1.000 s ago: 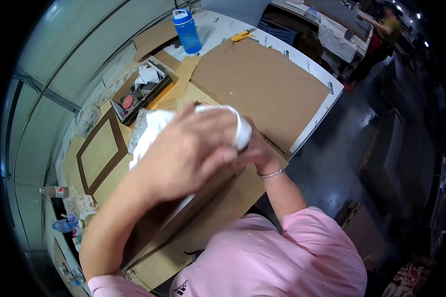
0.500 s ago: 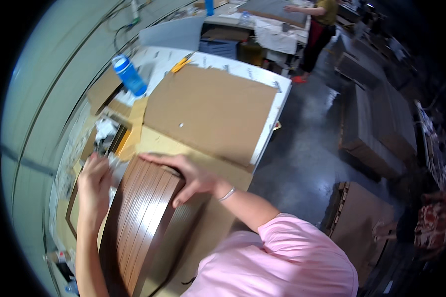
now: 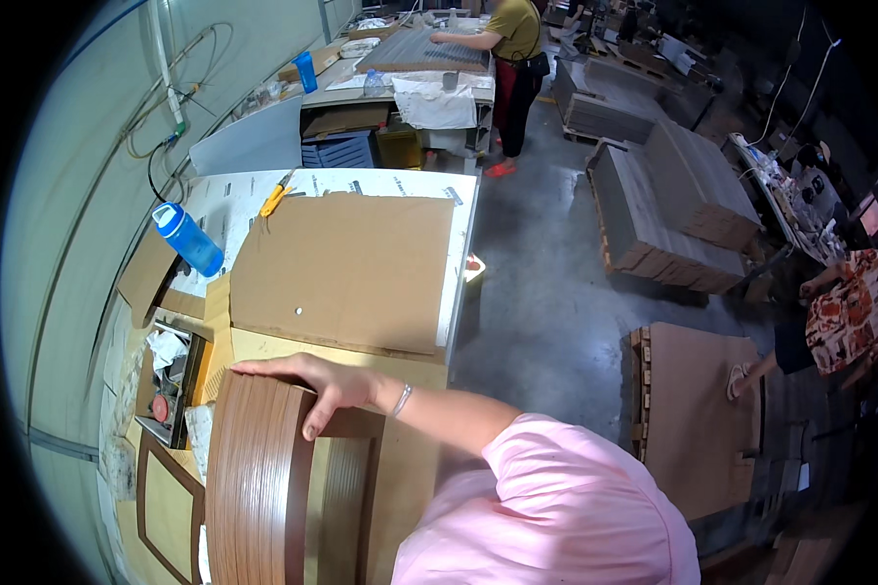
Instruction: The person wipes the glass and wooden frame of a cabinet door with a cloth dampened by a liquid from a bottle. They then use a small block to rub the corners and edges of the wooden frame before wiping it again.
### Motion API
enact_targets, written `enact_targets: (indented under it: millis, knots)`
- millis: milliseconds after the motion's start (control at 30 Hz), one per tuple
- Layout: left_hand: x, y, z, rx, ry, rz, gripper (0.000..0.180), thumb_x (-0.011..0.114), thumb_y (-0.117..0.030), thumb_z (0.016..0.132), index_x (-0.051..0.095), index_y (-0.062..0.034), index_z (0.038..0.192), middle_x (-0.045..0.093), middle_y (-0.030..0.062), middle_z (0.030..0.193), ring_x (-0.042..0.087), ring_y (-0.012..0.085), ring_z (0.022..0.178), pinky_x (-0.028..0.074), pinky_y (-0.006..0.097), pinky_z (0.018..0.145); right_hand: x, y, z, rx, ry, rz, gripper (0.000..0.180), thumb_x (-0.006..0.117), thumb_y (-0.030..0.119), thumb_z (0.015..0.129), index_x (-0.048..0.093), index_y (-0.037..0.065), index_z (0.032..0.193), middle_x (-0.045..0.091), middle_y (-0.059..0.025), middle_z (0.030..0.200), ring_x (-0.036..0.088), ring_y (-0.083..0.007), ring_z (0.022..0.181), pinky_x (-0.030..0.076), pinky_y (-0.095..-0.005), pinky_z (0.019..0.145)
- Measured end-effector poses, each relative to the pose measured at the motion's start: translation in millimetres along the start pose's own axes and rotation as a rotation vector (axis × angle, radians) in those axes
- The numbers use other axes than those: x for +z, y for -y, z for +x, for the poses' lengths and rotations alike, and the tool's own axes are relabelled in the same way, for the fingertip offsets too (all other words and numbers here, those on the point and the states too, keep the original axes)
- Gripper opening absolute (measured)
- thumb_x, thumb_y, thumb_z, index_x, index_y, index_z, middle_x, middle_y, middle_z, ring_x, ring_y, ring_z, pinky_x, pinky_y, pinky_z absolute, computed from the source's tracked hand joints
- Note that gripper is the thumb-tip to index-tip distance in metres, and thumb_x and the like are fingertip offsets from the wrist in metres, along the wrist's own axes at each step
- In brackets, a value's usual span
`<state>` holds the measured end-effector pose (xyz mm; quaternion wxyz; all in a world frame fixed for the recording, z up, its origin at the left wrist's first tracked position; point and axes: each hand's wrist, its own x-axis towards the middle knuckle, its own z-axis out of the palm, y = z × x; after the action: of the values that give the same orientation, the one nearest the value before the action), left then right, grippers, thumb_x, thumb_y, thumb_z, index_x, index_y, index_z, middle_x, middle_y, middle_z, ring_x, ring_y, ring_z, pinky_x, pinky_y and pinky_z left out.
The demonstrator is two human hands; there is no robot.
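My right hand (image 3: 322,387) grips the far end of a stack of brown wood-grain boards (image 3: 254,478). Its fingers stretch across the top end, and the thumb presses on the right side. The boards stand upright on edge close in front of me, running out of the picture at the lower edge. Beside them on the right lies a brown-framed panel (image 3: 369,487) with a ribbed middle, partly covered by the stack. My left hand is out of the picture. Left of the stack's far end sits an open box (image 3: 197,390) holding white crumpled material and small items.
A cardboard sheet (image 3: 351,273) covers the table ahead. Beyond its left side are a blue bottle (image 3: 190,239) and a yellow-handled cutting tool (image 3: 276,198). A brown frame (image 3: 198,507) lies at left. One person (image 3: 517,58) works at the far table; grey board stacks (image 3: 644,214) stand right.
My left hand, earlier beside the box left of the stack, has left the picture. The view has swung, bringing more of the room into sight. My right hand keeps hold of the boards.
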<state>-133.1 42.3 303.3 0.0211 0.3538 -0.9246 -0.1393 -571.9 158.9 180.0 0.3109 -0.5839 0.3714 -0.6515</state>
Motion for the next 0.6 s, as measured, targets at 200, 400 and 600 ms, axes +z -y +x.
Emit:
enact_targets:
  millis: [200, 400, 600]
  knots:
    - [-7.7, -5.6, -0.5, 0.052, -0.035, 0.074, 0.074, 0.067, -0.034, 0.086, 0.038, -0.0026, 0.146, 0.045, 0.0277, 0.140, 0.042, 0.0462, 0.126, 0.032, 0.052, 0.107, 51.9, 105.1, 30.4, -0.262, 0.070, -0.926, 0.125, 0.086, 0.047, 0.052, 0.026, -0.004, 0.150, 0.030, -0.0267, 0.151, 0.024, -0.0410, 0.143, 0.017, -0.0510, 0.119]
    - [-6.8, -14.2, -0.4, 0.142, -0.101, 0.194, 0.062, 0.066, -0.028, 0.089, 0.045, -0.0005, 0.141, 0.051, 0.0265, 0.134, 0.049, 0.0432, 0.122, 0.039, 0.047, 0.103, 201.9, 47.0, 74.8, -0.318, 0.653, -1.054, 0.126, 0.074, 0.075, 0.054, 0.039, -0.013, 0.137, 0.042, -0.0275, 0.139, 0.037, -0.0427, 0.132, 0.022, -0.0541, 0.112]
    - [-12.1, -20.4, -7.9, -0.409, -0.395, -0.592, 0.044, 0.067, -0.022, 0.092, 0.057, -0.0027, 0.131, 0.061, 0.0206, 0.125, 0.058, 0.0326, 0.112, 0.043, 0.041, 0.098, 205.3, 46.2, 72.4, -0.218, 0.768, -1.070, 0.116, 0.075, 0.068, 0.058, 0.043, -0.015, 0.133, 0.050, -0.0219, 0.126, 0.043, -0.0366, 0.123, 0.024, -0.0507, 0.109]
